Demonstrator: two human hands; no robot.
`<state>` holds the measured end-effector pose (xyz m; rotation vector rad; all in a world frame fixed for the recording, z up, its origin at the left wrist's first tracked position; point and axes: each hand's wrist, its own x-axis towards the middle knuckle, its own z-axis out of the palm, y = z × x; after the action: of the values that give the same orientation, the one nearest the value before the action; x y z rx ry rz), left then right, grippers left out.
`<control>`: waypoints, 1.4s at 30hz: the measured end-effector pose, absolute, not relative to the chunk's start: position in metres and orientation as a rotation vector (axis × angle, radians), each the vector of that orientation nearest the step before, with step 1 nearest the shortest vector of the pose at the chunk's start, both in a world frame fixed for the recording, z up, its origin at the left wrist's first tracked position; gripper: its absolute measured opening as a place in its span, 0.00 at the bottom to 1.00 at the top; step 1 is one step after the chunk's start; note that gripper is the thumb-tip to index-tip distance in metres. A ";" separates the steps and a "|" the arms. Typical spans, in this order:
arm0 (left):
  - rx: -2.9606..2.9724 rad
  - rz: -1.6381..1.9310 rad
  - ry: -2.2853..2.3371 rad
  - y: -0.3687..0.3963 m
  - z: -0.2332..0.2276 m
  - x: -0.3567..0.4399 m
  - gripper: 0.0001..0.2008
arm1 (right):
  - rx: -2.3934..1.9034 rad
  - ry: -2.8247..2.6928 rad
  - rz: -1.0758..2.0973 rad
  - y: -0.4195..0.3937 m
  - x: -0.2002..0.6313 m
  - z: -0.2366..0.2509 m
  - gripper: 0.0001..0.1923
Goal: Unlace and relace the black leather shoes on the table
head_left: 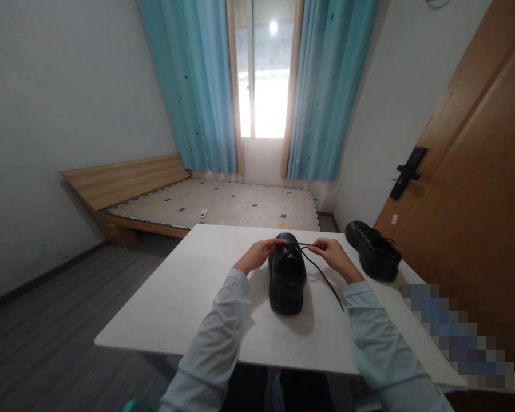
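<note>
A black shoe [286,286] stands upright on the white table, its heel toward me and its toe toward the window. At the left side of its lacing, my left hand [257,253] is closed in a pinch by the lace. On the other side, my right hand [331,256] pinches the black shoelace [325,278], which stretches across the top of the shoe between both hands. One loose end of the lace trails down to the right, onto the table near my right sleeve.
Another black shoe [375,252] rests at the table's right edge, near the wooden door [467,143]. Beyond the white table [175,297] is a bed [236,203] with a small white remote [203,213] on it. A blurred patch covers the right table edge.
</note>
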<state>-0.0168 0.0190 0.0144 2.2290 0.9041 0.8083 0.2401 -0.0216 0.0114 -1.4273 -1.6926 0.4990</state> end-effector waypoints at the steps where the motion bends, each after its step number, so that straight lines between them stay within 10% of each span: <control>1: 2.228 0.809 0.905 0.019 0.014 -0.017 0.18 | -1.422 -1.665 0.497 -0.022 0.241 0.011 0.18; 42: 2.213 0.826 0.895 0.019 0.013 -0.018 0.18 | -1.512 -1.109 0.396 -0.022 0.250 0.010 0.09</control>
<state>-0.0182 0.0194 0.0134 2.2131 0.8953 0.8264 0.2504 -0.0221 0.0098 -1.5121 -1.1092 0.3959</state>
